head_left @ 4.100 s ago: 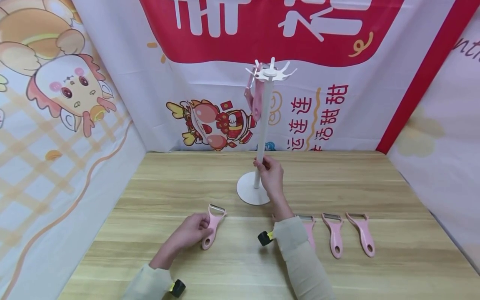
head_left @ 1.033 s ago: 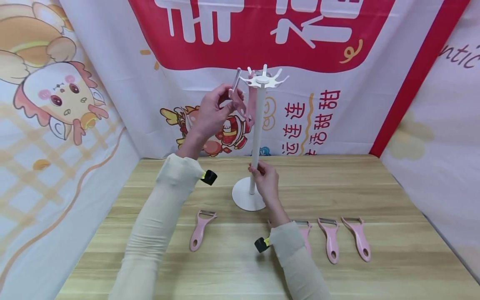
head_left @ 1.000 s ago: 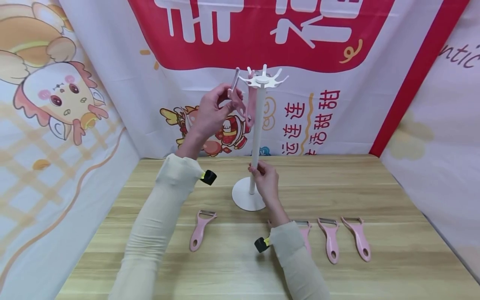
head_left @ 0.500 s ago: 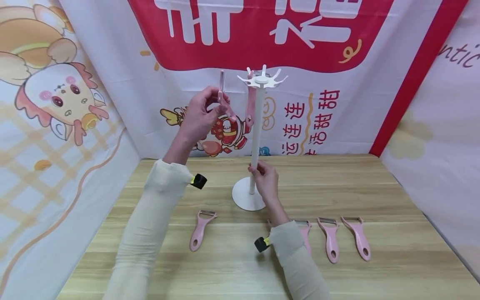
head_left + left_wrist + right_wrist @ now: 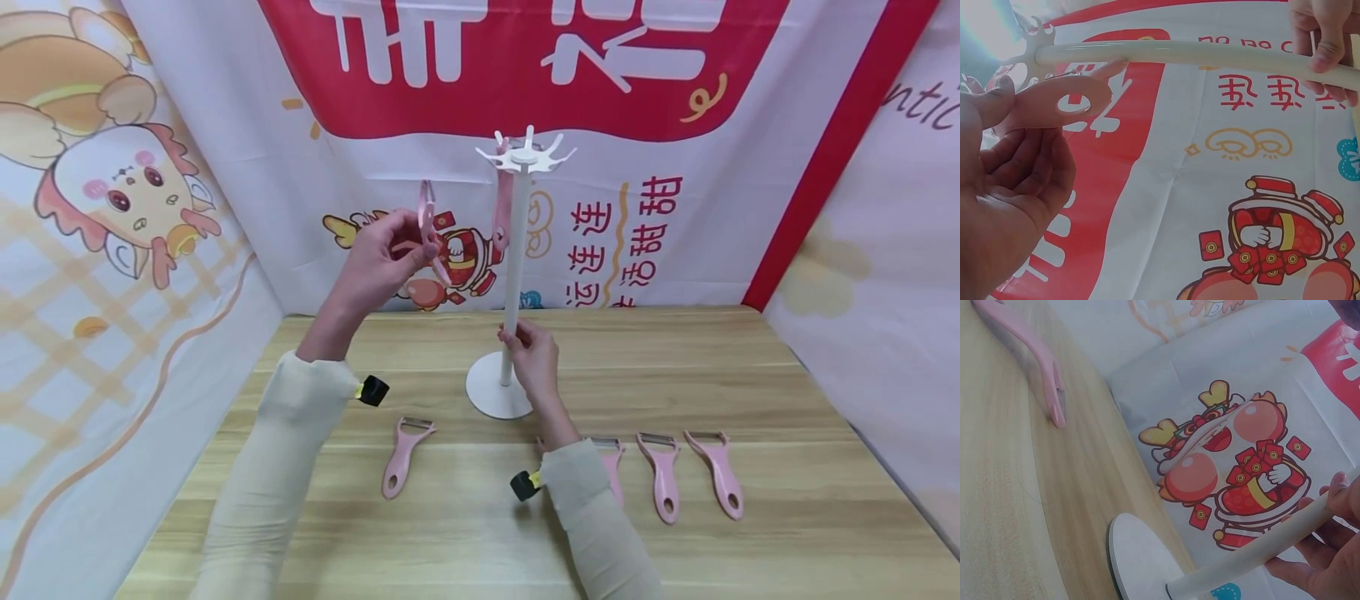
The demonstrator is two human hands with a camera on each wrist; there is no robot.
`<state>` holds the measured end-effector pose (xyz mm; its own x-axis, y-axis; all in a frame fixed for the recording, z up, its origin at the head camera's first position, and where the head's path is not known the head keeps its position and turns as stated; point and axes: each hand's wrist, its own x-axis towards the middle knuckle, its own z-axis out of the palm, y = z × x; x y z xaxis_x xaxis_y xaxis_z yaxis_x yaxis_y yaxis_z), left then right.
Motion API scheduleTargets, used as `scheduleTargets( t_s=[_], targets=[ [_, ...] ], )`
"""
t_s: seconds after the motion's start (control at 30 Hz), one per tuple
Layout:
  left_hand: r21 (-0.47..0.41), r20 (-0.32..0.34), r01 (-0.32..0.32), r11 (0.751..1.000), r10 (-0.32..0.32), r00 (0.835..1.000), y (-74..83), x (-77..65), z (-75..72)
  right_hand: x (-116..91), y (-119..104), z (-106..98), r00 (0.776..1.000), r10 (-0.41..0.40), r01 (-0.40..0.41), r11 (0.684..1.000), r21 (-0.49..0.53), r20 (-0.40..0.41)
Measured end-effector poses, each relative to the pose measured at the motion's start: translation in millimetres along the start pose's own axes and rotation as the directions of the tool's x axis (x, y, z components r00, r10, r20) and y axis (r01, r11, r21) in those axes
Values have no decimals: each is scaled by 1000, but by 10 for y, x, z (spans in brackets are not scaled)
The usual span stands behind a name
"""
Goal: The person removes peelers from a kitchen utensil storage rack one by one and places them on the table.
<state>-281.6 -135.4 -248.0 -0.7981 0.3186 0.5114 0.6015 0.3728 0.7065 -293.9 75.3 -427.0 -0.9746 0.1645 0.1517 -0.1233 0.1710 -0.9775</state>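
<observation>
My left hand point(image 5: 375, 262) pinches a pink peeler point(image 5: 426, 208) in the air, left of a white stand point(image 5: 516, 267) and apart from its hooks. In the left wrist view the thumb lies on top of the peeler point(image 5: 1035, 103), fingers beneath, and the holed handle end points away from the hand. My right hand point(image 5: 536, 362) grips the stand's pole low down, just above the round base point(image 5: 487, 387). Another pink peeler point(image 5: 502, 204) hangs from a hook at the back left of the stand's top.
On the wooden table a pink peeler point(image 5: 400, 458) lies front left of the base. More lie in a row at right: one point(image 5: 661, 479), one point(image 5: 718, 475), and others partly hidden by the right sleeve point(image 5: 592, 500). Printed cloth point(image 5: 420, 158) hangs behind the table.
Earlier my left hand was at the peeler on the table; a second ago it held another beside the hooks. It has since moved left and down with that peeler. The right hand stays put.
</observation>
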Motion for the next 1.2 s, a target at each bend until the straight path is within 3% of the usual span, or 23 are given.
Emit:
scheduleTargets(
  t_s=[0.4,0.53,0.67,0.83,1.2],
  targets=[
    [98,73,92,991,-99,992,-117,-294,-63,-13,-19,-8,1000,9,-9,1000,3,2],
    [-11,114,142,990,-140,984,-204,-411,-78,-13,-10,-5,1000,10,-10,1000,3,3],
    [-100,148,213,972,-198,969,-321,-566,-101,-7,-4,-2,1000,7,-7,1000,4,4],
    [-40,155,294,955,-284,946,-471,-787,-116,-4,-7,6,1000,16,-16,1000,-3,6],
    [-18,213,380,925,-368,905,-682,-1194,-111,-10,-16,5,1000,13,-13,1000,7,2]
  ],
)
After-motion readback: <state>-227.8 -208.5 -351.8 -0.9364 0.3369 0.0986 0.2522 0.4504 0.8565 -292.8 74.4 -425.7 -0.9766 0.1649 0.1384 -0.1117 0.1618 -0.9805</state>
